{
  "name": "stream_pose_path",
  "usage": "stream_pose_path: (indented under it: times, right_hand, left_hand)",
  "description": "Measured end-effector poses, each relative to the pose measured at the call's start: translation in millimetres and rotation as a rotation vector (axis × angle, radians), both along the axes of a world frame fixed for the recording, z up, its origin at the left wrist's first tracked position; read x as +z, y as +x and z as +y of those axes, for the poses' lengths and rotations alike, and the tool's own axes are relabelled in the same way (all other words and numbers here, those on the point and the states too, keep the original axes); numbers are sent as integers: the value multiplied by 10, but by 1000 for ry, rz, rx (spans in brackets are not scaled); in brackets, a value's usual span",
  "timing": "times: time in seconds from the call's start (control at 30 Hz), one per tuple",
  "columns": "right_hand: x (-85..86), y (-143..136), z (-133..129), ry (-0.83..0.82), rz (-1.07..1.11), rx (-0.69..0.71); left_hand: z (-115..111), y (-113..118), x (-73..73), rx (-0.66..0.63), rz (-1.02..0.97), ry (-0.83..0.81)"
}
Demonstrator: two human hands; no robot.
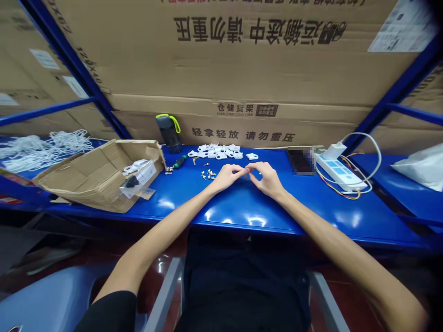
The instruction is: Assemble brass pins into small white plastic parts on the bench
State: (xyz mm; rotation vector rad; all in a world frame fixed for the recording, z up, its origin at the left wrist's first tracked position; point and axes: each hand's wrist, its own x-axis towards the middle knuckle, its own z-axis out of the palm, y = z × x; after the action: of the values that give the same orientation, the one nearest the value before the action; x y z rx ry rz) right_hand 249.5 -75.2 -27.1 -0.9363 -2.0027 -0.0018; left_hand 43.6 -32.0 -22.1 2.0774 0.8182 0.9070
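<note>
the bare left hand (226, 177) and its forearm are stretched forward over the smooth blue metal table (277, 212). its thumb and forefinger are close together, and their tips meet the tips of the bare right hand (268, 180), whose thumb and forefinger curve into a rounded opening. what the fingertips hold, i cannot tell, because it is too small to see.

at the left stands the long open box of brown cardboard (72, 173); at its right end are a white plastic piece (136, 166) and a clear plastic bag (145, 174) with something black. next is the upright dark bottle with a lime-green strap (172, 134). at the far right lies the white plastic sack (422, 166), its content hidden.

among the other things, a tangle of thin white cords (48, 148) lies at far left, behind the box. a green and black tool handle (180, 161) is near the bottle. the small brass-coloured metal parts (208, 175) lie just beside the left hand, and the flat white plastic pieces (219, 152) are behind them, before the large brown cardboard panel (242, 78). rightward are a dark flat rectangular object (300, 161) and a white power strip (342, 176) with looped cable.
</note>
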Motion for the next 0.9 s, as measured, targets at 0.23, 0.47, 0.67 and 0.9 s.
stream_pose_path:
  times: [0.23,0.47,0.67,0.9]
  right_hand:
    - [28,0,-5,-17,87,-9]
    - [5,44,16,-53,54,15]
    - [5,48,27,-28,-13,30]
    - [1,303,165,-108,-113,-98]
  left_hand:
    - [-1,-6,21,-58,-43,-50]
    - [0,-57,28,18,145,224]
    - [1,-46,69,-40,145,160]
    - [222,-269,101,138,227,252]
